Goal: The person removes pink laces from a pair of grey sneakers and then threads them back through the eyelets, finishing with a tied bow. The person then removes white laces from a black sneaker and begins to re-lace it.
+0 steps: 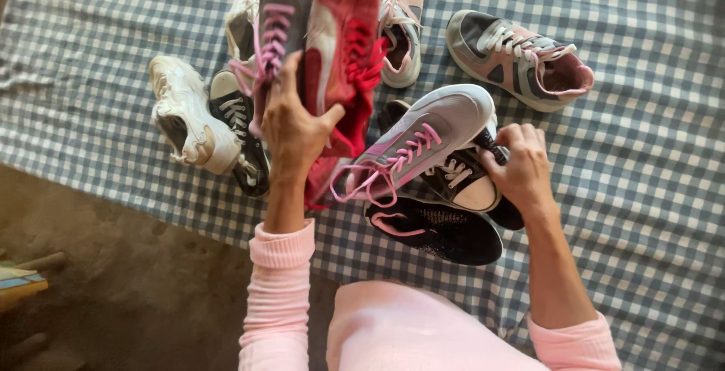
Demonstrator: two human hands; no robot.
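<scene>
My left hand (291, 125) is raised and grips two shoes together: a grey sneaker with pink laces (279, 16) and a red sneaker with red laces (343, 46). My right hand (521, 163) holds the heel of a second grey sneaker with pink laces (427, 140), which is tilted over a black high-top with a white toe (461, 182). Below them lies a black shoe with a pink stripe (438, 231). All of this is above a blue and white checked cloth (642, 190).
A chunky white sneaker (185, 114) and a black canvas shoe with white laces (242, 133) lie at the left. A grey and pink trainer (521, 61) lies at the upper right, a pale trainer (400, 27) at the top. Bare dirt floor (113, 265) borders the cloth at the lower left.
</scene>
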